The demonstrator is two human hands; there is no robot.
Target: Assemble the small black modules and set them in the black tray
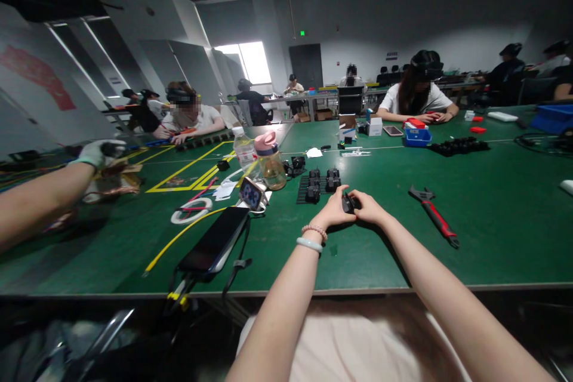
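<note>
Between both hands, just above the green table, is a small black plastic part (348, 203); its exact kind I cannot make out. My left hand (335, 208), with a beaded bracelet and a pale bangle at the wrist, closes around its left side. From the right, the bent fingers of my right hand (369, 208) grip the same part. Just beyond my left hand lies a black slatted tray (305, 197) carrying several black blocky parts (313, 193). An adjustable wrench (433, 215) with a red and black handle lies to the right of my right hand.
Left of the tray stand a pink-lidded bottle (271, 167) and a clear plastic bottle (244, 149). A large phone (215, 242), a smartwatch (251, 196) and a yellow cable (179, 233) lie nearer. A co-worker's gloved hand (98, 152) reaches in at left. Across the table is a blue bin (417, 136).
</note>
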